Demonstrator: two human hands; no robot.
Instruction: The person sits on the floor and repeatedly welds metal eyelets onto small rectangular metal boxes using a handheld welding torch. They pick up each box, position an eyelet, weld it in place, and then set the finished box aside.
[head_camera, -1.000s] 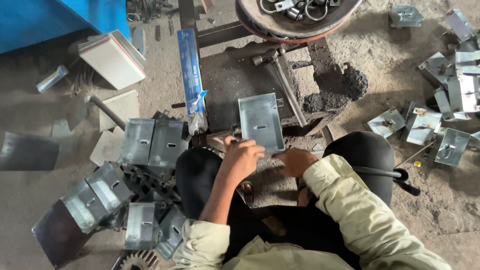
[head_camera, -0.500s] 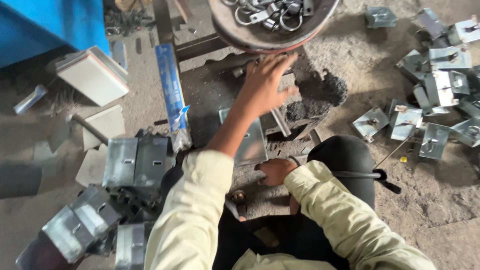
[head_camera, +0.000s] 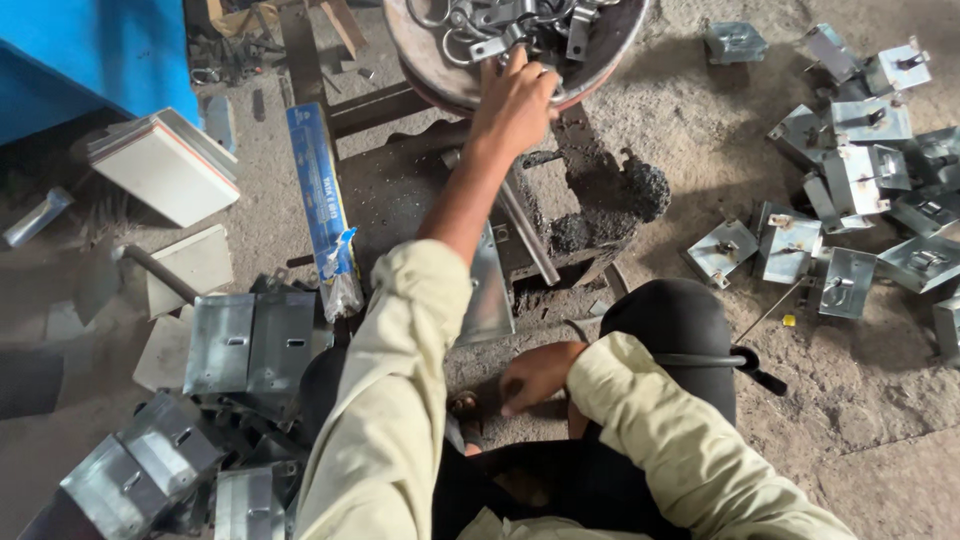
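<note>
- You are sitting on a gritty workshop floor (head_camera: 880, 420), with bent sheet-metal brackets (head_camera: 250, 345) lying on both sides.
- Your right hand (head_camera: 535, 375) is resting half-curled near your lap, gripping nothing visible.
- Your left hand (head_camera: 515, 100) is reaching farther than before, fingers now closing among metal fittings (head_camera: 480, 20) in the round pan (head_camera: 600, 60); whether it is gripping one, you cannot tell.

- A rough metalworking workshop, seen from above.
- Bare, dirty concrete floor (head_camera: 880, 440).
- Folded sheet-metal boxes (head_camera: 250, 345) lie heaped left and right.
- A round pan (head_camera: 610, 50) holds metal rings and fittings.
- A grimy iron work stand (head_camera: 420, 190) sits centre.
</note>
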